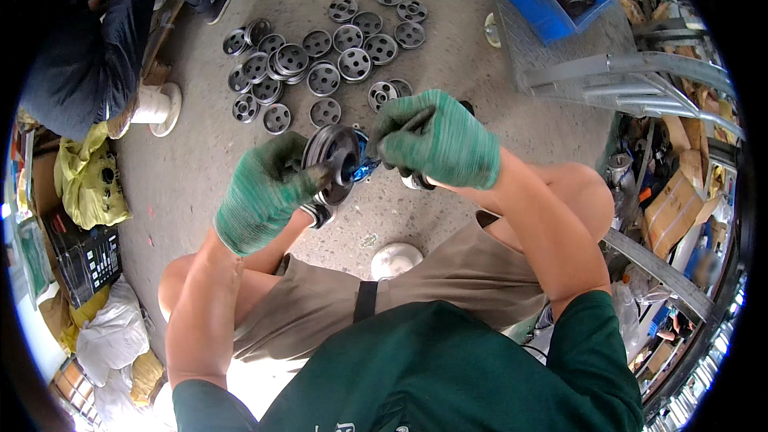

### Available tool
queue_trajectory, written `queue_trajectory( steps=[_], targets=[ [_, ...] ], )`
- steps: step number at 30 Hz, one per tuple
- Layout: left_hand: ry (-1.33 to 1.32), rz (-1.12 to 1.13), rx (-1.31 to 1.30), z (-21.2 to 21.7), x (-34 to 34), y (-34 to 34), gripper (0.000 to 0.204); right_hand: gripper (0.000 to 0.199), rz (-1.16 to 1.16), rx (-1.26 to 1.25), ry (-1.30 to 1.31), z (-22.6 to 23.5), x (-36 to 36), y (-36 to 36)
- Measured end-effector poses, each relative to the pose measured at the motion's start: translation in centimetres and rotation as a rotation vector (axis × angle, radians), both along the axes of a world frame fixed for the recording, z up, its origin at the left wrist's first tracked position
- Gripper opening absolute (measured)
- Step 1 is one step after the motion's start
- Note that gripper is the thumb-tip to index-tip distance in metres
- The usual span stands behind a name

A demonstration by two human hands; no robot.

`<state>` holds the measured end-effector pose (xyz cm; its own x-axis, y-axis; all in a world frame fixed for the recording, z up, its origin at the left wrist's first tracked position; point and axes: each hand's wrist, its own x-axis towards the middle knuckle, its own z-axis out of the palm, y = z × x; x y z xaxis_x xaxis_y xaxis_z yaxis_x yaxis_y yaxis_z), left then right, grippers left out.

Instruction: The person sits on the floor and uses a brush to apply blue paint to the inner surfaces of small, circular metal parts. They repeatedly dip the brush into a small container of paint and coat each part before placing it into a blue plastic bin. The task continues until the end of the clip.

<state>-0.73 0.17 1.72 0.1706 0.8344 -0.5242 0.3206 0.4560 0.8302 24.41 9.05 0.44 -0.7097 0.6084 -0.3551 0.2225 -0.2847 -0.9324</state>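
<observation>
My left hand (268, 188), in a green glove with dark fingertips, grips a dark grooved pulley wheel (334, 162) by its rim, thumb across its face. The wheel stands tilted on edge, its hub toward my right hand (436, 140). That hand wears the same kind of glove and is closed in a pinch beside the wheel. What its fingers hold, if anything, is hidden. Between wheel and right hand shows a shiny blue thing (366, 166), too covered to name. Beyond my hands, several similar pulley wheels (323, 78) lie on the floor, some overlapping.
A blue crate (518, 2) of dark parts stands at the far right, near a metal-framed cart (632, 72). Another person (88, 72) sits at the far left. Yellow sacks (92, 184) and a black box (84, 260) line the left side; cardboard (676, 204) and clutter line the right.
</observation>
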Motion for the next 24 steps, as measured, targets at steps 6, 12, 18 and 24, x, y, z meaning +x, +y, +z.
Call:
queue_trajectory(
  steps=[6, 12, 18, 24],
  targets=[
    [-0.294, 0.171, 0.111, -1.8, -0.2, -0.6, 0.046, 0.021, -0.368, -0.688, 0.379, -2.0, 1.4, -0.9],
    [-0.202, 0.207, -0.094, -4.2, -0.4, 1.3, 0.044, 0.014, -0.396, -0.406, 0.212, 0.5, 4.9, 0.5],
    [0.460, -0.131, -0.227, -11.2, -0.5, 3.9, 0.030, 0.014, -0.017, -0.034, 0.003, -0.2, 4.2, -0.6],
    [0.665, -0.409, 0.740, -5.1, 13.0, 21.0, 0.040, 0.008, -0.050, 0.049, 0.119, -6.8, 4.8, -0.8]
  ],
)
